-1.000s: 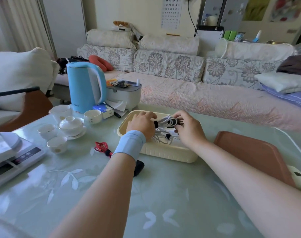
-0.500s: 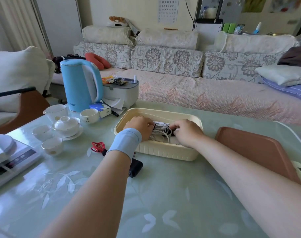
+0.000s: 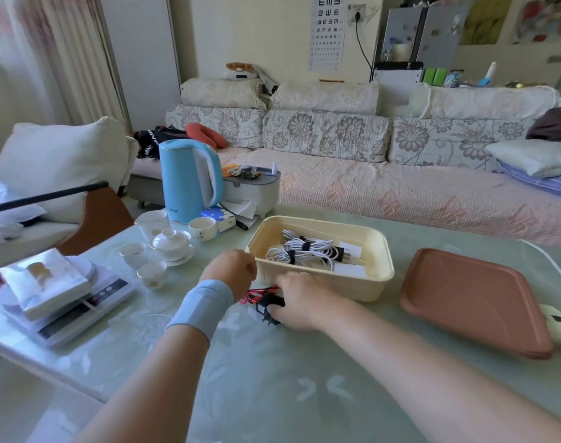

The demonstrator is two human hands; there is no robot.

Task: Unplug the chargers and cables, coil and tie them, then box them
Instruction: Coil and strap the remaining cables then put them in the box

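Head view: right hand (image 3: 300, 303) grips a black charger (image 3: 268, 306) on the worktop (image 3: 272, 394) beside the box (image 3: 336, 289). Left hand (image 3: 233, 272) is curled at the red cable (image 3: 256, 294); I cannot tell whether it holds it.

A glass-topped table (image 3: 272, 394) set before a floral sofa (image 3: 368, 187).
Blue kettle (image 3: 186, 180) beside a grey storage box (image 3: 256, 190); white cups (image 3: 133, 253) and a lidded bowl (image 3: 171, 243) near a kitchen scale (image 3: 80, 302) bearing a foil packet (image 3: 45, 279); an eye chart (image 3: 326, 30) on the wall behind.
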